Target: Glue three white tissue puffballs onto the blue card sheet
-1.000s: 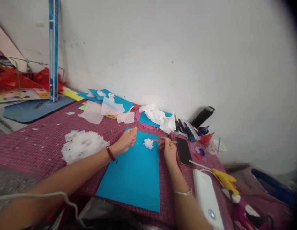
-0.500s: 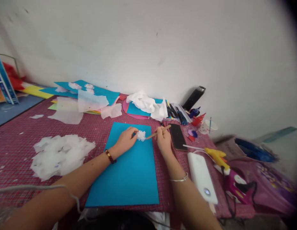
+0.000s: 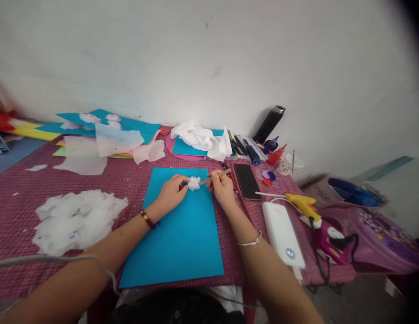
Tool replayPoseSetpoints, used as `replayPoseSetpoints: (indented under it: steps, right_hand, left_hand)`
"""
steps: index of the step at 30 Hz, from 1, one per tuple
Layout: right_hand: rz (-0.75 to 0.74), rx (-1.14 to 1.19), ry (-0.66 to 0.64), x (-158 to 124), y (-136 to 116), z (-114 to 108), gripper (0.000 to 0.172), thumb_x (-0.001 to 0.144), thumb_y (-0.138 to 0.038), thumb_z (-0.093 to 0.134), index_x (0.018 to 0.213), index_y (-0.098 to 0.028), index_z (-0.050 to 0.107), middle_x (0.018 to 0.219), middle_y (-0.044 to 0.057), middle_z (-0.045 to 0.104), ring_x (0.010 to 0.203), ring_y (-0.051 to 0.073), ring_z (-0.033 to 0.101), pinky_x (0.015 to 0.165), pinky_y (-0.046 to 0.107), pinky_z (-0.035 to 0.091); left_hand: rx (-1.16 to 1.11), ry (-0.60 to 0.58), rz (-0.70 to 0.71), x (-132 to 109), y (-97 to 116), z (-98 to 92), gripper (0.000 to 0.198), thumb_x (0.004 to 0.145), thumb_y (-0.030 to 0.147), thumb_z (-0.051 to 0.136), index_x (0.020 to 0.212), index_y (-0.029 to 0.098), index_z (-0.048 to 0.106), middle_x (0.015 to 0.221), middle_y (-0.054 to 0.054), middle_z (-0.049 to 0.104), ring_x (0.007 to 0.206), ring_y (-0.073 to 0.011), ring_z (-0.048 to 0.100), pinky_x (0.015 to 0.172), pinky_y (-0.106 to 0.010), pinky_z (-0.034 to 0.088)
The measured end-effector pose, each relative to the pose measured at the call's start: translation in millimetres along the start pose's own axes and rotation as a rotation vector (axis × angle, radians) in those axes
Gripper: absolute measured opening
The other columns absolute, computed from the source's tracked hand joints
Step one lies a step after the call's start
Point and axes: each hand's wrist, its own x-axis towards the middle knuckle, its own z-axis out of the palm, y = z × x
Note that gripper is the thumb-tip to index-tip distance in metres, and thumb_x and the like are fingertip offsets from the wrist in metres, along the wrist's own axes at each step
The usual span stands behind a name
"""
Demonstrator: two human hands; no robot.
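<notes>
A blue sheet of card (image 3: 175, 243) lies in front of me. Near its top is a small, ruffled clump of white tissue paper (image 3: 194, 183). The thumb and fingers of my left hand (image 3: 171, 192) are pinched at the clump's left edge. My right hand (image 3: 223, 186) is closed around a flat wooden craft stick (image 3: 206, 180), whose lower tip touches the clump's right side. Left of the card, a loose pile of white tissue pieces (image 3: 79, 220) rests on the checked tablecloth (image 3: 135, 180).
To the right are a phone (image 3: 248, 181), a white power bank (image 3: 282, 234) and a yellow-and-magenta glue gun (image 3: 304, 204). A black flask (image 3: 269, 123), scissors (image 3: 238, 146) and crumpled white tissue (image 3: 199, 137) line the wall. A cable (image 3: 54, 258) crosses my left forearm.
The view has shifted slightly. My right hand has come closer to the clump and now reaches over the card's right edge with the stick. My left hand still pinches beside the clump.
</notes>
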Motion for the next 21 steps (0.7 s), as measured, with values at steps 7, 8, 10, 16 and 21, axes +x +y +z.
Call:
replayPoseSetpoints:
  steps: [7,8,10,16,21]
  right_hand:
    - [-0.06,-0.061,0.051,2.3,1.8,-2.8,0.034,0.091,-0.046,0.042,0.076,-0.02,0.057,0.05,-0.004,0.054,0.043,0.012,0.051,0.047,0.023,0.04]
    - [-0.053,-0.068,0.046,2.1,1.8,-2.5,0.034,0.091,-0.046,0.042,0.076,-0.02,0.057,0.051,-0.004,0.054,0.043,0.012,0.051,0.047,0.023,0.04]
    - [-0.036,-0.078,0.031,1.5,2.2,-1.5,0.034,0.091,-0.046,0.043,0.076,-0.02,0.058,0.051,-0.003,0.055,0.043,0.012,0.052,0.046,0.023,0.04]
    - [-0.017,-0.036,0.044,-1.3,4.6,2.5,0.031,0.09,-0.045,0.046,0.08,-0.02,0.061,0.054,-0.003,0.058,0.045,0.013,0.055,0.046,0.023,0.042]
    - [0.052,0.101,0.083,-1.8,9.9,6.1,0.031,0.087,-0.047,0.049,0.078,-0.02,0.06,0.053,-0.004,0.058,0.044,0.012,0.054,0.045,0.022,0.043]
  left_hand:
    - [-0.007,-0.004,0.004,-1.1,-2.2,-0.5,0.015,0.084,0.018,0.053,0.095,0.018,0.064,0.09,-0.002,0.061,0.064,-0.0123,0.055,0.062,-0.026,0.043]
    - [-0.005,-0.005,0.003,-1.1,-2.8,-0.4,0.015,0.084,0.019,0.053,0.095,0.018,0.064,0.089,-0.002,0.06,0.064,-0.0122,0.055,0.061,-0.026,0.043]
    - [0.0,-0.007,0.002,-1.1,-3.3,-0.3,0.016,0.084,0.019,0.052,0.096,0.018,0.063,0.089,-0.002,0.06,0.064,-0.0119,0.054,0.061,-0.025,0.042]
    - [0.018,-0.013,-0.014,-0.1,-0.9,-1.8,0.018,0.084,0.021,0.051,0.096,0.018,0.063,0.09,-0.003,0.061,0.063,-0.0118,0.054,0.059,-0.025,0.042]
    - [0.024,0.005,-0.041,1.2,-3.1,-1.0,0.017,0.082,0.021,0.052,0.094,0.018,0.064,0.09,-0.004,0.063,0.063,-0.0128,0.055,0.058,-0.025,0.042]
